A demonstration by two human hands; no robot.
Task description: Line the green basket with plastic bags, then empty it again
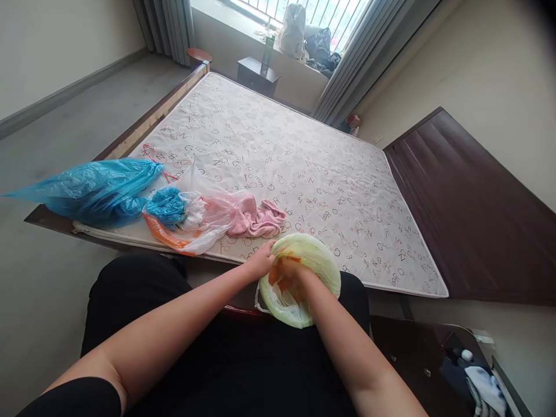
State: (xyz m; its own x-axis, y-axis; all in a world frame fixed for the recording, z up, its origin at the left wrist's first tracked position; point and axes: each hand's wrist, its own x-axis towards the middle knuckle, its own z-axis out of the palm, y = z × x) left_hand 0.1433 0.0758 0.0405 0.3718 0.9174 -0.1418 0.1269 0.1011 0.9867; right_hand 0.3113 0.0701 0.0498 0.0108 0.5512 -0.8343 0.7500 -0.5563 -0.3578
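The single head view looks forward and down, the arms point(174, 324) and bag point(322, 263) close below, the mattress point(299, 168) across the middle, the window point(350, 17) far off at the top. The room appears tilted; the upper right corner darkens, perhaps from the lens.

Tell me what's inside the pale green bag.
The right hand is inside the bag, beside something orange. Its fingertips, anything they hold and the bag's bottom are covered, so I cannot tell what else is there.
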